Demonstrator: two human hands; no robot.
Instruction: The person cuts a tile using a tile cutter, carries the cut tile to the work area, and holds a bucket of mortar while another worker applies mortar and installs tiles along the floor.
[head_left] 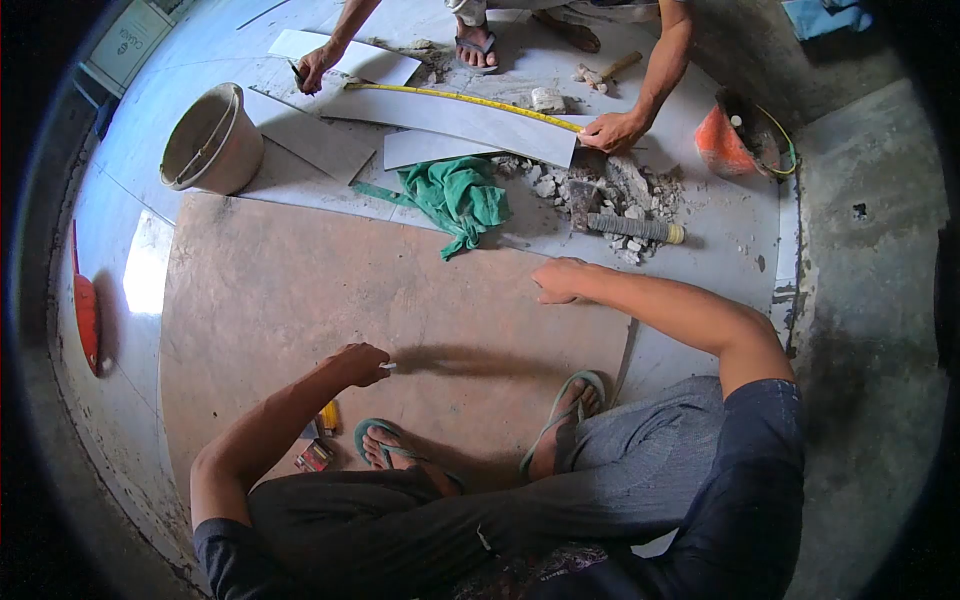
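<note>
My left hand [362, 366] is over the brown board [270, 270], its fingers closed on a small white stick-like piece [388, 366]; I cannot tell what kind it is. Out over the board's far right part is my right hand [562, 280], with its fingers curled in; whether they hold anything is hidden. A green cloth [455, 197] lies beyond the board's far edge. Further right, a hammer [628, 226] with a wrapped handle rests among broken rubble [640, 185]. Near my left foot are a small red box [315, 457] and a yellow item [328, 416].
Across from me, another person's hands [615, 131] stretch a yellow tape measure [460, 98] along a long tile strip [440, 118]. A grey bucket [213, 140] stands at left, an orange container [728, 140] at right. A concrete wall [870, 240] bounds the right side.
</note>
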